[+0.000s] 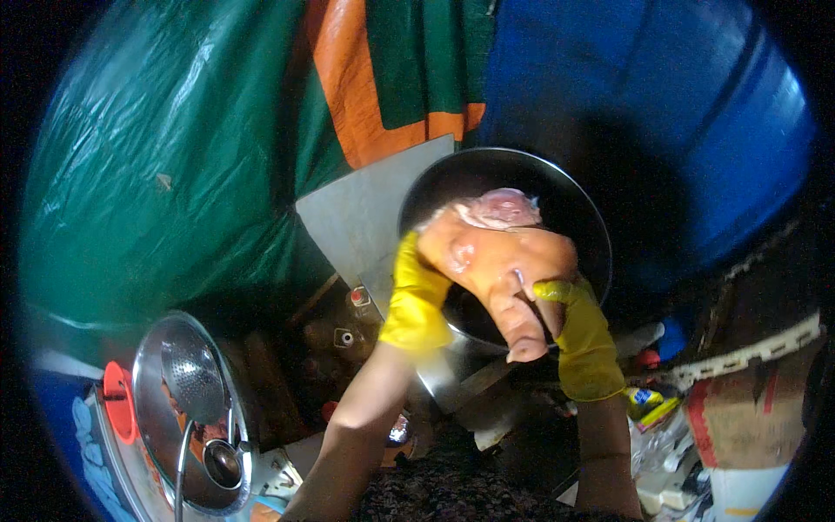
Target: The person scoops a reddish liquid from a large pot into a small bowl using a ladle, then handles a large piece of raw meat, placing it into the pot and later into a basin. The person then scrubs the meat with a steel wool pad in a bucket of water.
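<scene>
A large piece of raw, skin-on meat [492, 261], apparently pork, is held over a big round dark pan [580, 202] with a shiny metal rim. Cut pink flesh shows at its far end, and a narrow stub points towards me. My left hand [417, 297], in a yellow rubber glove, grips the meat's left side; its fingers are partly hidden behind it. On the right side, my right hand [584, 333], gloved the same way, has its thumb on the skin and the other fingers out of sight. Whether the meat touches the pan is hidden.
At the lower left, a steel basin [153, 391] holds a perforated ladle [196, 375], a small metal bowl [222, 463] and meat pieces. A red plastic container [119, 401] stands beside it. Green tarpaulin [163, 196] hangs beyond; a cardboard box [750, 417] is at right.
</scene>
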A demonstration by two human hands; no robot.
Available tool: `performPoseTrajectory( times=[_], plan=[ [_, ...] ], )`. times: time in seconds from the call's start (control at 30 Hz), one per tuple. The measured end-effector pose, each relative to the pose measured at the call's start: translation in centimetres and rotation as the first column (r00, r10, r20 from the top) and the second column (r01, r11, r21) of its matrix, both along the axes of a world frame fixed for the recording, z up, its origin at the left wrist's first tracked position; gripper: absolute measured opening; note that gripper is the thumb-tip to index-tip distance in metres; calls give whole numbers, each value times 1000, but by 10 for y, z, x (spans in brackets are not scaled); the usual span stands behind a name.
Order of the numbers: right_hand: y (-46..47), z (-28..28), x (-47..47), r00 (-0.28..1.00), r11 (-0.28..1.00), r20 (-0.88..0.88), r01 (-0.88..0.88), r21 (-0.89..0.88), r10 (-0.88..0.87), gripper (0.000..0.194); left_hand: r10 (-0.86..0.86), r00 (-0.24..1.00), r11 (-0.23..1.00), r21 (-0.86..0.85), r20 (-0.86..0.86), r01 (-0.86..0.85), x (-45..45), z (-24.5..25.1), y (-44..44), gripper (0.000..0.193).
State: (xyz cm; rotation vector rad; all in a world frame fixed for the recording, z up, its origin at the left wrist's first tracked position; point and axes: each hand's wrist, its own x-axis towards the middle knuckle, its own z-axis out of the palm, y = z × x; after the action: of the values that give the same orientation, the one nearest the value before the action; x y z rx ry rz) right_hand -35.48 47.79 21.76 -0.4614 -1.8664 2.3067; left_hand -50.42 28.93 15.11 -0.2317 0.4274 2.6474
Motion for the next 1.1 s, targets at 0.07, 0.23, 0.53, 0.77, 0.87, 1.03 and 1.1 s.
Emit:
performPoseTrajectory(
  times=[0.07, 0.23, 0.53, 0.77, 0.87, 1.03, 1.1],
  plan=[
    [12, 7, -24, 998, 1000, 63, -2, 28, 0, 40, -14, 1000, 998, 62, 19, 13, -19, -40, 29, 53],
    [50, -57, -88, 997, 972, 71, -40, 234, 24, 35, -20, 995, 893, -446, 101, 64, -18, -65, 48, 47],
    [16, -157, -205, 888, 902, 312, -400, 164, 337, 34, -344, 901, 620, -785, -263, 7, 106, 8, -29, 52],
    [30, -212, -276, 664, 680, 467, -714, 166, 583, 34, -277, 953, 440, -898, -125, 10, 156, -1, -120, 45],
    [61, -241, -304, 874, 579, 349, -485, 655, 337, 34, -140, 986, 487, -873, -95, -16, 166, 6, -138, 43],
    [53, -147, -323, 1000, 577, -17, 13, 816, 3, 32, 39, 993, 502, -858, -107, -112, 209, 14, -174, 41],
    [36, -97, -310, 993, 562, -116, 76, 824, 36, 31, 66, 989, 470, -870, -132, -147, 236, 18, -193, 41]
  ],
)
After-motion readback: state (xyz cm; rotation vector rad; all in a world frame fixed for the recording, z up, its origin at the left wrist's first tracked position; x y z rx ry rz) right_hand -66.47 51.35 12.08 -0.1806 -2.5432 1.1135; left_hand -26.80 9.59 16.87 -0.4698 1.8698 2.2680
